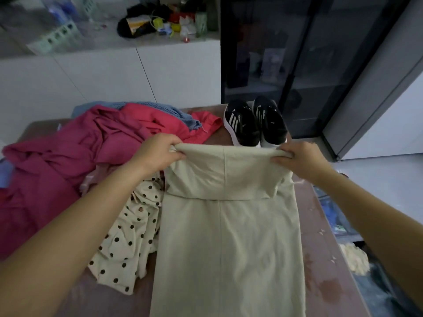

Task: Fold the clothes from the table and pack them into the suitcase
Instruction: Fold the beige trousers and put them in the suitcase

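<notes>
A pale beige garment is laid along the bench, just right of the polka-dot garment. Its far edge is pinched closed at both corners by the left hand and right hand. The fabric is judged soft, light and limp; corner grips suit it.
</notes>
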